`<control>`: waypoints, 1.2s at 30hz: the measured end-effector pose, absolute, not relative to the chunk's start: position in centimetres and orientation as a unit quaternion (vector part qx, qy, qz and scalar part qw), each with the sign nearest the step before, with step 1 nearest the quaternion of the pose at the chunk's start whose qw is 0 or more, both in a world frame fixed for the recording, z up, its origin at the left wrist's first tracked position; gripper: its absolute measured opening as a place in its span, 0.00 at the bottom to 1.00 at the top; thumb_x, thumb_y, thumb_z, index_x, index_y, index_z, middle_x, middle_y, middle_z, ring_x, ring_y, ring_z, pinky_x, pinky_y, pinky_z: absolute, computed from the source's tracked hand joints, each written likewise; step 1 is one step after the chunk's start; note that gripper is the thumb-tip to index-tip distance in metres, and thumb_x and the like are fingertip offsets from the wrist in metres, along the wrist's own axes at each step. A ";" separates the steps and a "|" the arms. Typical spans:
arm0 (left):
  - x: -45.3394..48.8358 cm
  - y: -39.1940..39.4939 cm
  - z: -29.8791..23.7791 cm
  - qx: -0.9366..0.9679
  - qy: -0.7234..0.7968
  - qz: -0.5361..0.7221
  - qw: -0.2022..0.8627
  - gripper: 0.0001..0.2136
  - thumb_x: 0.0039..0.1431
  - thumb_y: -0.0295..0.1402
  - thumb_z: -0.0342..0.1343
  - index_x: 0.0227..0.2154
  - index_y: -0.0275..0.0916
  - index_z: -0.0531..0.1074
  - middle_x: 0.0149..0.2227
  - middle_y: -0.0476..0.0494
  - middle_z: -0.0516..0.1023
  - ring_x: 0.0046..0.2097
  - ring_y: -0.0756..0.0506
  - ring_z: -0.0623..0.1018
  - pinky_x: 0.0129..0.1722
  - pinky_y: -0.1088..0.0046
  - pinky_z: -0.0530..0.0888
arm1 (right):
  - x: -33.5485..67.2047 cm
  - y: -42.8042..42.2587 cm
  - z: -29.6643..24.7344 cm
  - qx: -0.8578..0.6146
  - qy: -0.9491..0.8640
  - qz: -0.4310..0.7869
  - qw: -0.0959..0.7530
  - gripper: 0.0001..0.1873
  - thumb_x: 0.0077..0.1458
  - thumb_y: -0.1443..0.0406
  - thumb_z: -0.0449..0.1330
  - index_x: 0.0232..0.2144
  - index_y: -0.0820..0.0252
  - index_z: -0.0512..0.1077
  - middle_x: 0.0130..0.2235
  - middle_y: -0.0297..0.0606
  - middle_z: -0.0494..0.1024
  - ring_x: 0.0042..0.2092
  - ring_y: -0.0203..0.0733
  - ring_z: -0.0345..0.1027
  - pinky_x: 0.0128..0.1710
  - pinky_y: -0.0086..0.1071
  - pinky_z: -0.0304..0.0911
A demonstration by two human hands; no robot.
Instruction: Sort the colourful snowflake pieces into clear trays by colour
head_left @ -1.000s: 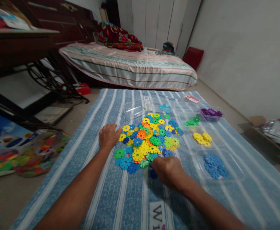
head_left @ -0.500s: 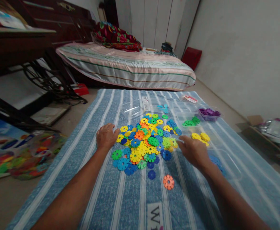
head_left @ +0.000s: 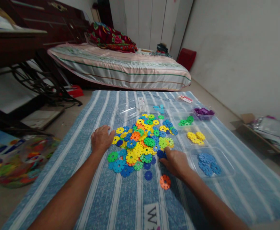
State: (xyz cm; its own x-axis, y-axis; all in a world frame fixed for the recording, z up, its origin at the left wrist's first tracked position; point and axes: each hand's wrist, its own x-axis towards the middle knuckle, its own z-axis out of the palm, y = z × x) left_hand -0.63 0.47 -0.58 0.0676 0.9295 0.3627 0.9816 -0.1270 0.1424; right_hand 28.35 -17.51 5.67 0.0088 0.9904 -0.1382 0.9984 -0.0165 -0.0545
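A pile of notched plastic discs in yellow, green, blue and orange lies mid-table. At its right edge my right hand has thumb and fingers closed around the edge of a dark blue disc, partly hidden by the fingers. My left hand rests on the cloth just left of the pile, fingers loosely apart and holding nothing. Near my right hand lie a loose orange disc and a dark blue disc. A clear tray to the right contains blue discs.
Farther right are yellow discs, green discs and a clear tub of purple pieces. Light blue pieces lie behind the pile, near a clear lid. A striped cloth covers the table; a bed stands beyond.
My right hand has moved left and down from the pile's right side to the dark blue disc. The left hand stays beside the pile. The view has shifted slightly.
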 end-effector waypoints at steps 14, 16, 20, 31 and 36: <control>-0.5 0.4 -0.7 -0.725 -0.660 -0.187 0.057 0.18 0.60 0.39 0.48 0.44 0.34 0.75 0.51 0.33 0.77 0.52 0.33 0.74 0.51 0.55 0.69 | 33.1 -19.6 8.3 0.764 0.644 -0.048 -0.012 0.11 0.64 0.60 0.54 0.36 0.55 0.74 0.29 0.38 0.81 0.32 0.44 0.76 0.27 0.30 0.47; -0.5 0.3 -0.7 -0.726 -0.658 -0.191 0.057 0.17 0.60 0.39 0.48 0.44 0.34 0.75 0.51 0.33 0.77 0.52 0.33 0.74 0.51 0.55 0.69 | 34.7 -20.1 9.1 0.803 0.596 0.013 -0.005 0.11 0.63 0.59 0.54 0.37 0.55 0.75 0.29 0.40 0.81 0.32 0.47 0.76 0.26 0.31 0.45; -0.5 0.3 -0.7 -0.728 -0.655 -0.196 0.057 0.17 0.60 0.39 0.48 0.43 0.35 0.75 0.51 0.33 0.77 0.52 0.34 0.74 0.52 0.56 0.69 | 36.5 -21.1 9.8 0.852 0.520 0.065 -0.010 0.13 0.62 0.58 0.56 0.45 0.56 0.74 0.33 0.41 0.83 0.33 0.50 0.77 0.25 0.31 0.47; -0.6 0.5 -0.9 -0.731 -0.652 -0.190 0.070 0.17 0.60 0.40 0.48 0.43 0.35 0.74 0.49 0.34 0.77 0.51 0.35 0.75 0.51 0.58 0.69 | 28.9 -21.5 6.4 0.679 0.708 -0.165 0.104 0.08 0.59 0.64 0.58 0.40 0.58 0.74 0.37 0.43 0.83 0.40 0.48 0.78 0.29 0.31 0.53; -0.7 0.4 -1.0 -0.733 -0.648 -0.195 0.066 0.15 0.60 0.39 0.48 0.42 0.36 0.74 0.48 0.35 0.78 0.51 0.36 0.75 0.51 0.59 0.69 | 28.1 -21.3 5.3 0.650 0.727 -0.184 0.124 0.10 0.61 0.65 0.54 0.40 0.59 0.74 0.38 0.44 0.83 0.39 0.47 0.78 0.29 0.30 0.53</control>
State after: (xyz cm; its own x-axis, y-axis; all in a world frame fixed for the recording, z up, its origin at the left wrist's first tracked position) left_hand -0.66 0.43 -1.01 0.0831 0.9246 0.3718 0.9763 -0.1504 0.1558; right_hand 28.12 -21.32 5.29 -0.1246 0.8990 -0.4198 0.9905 0.0876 -0.1065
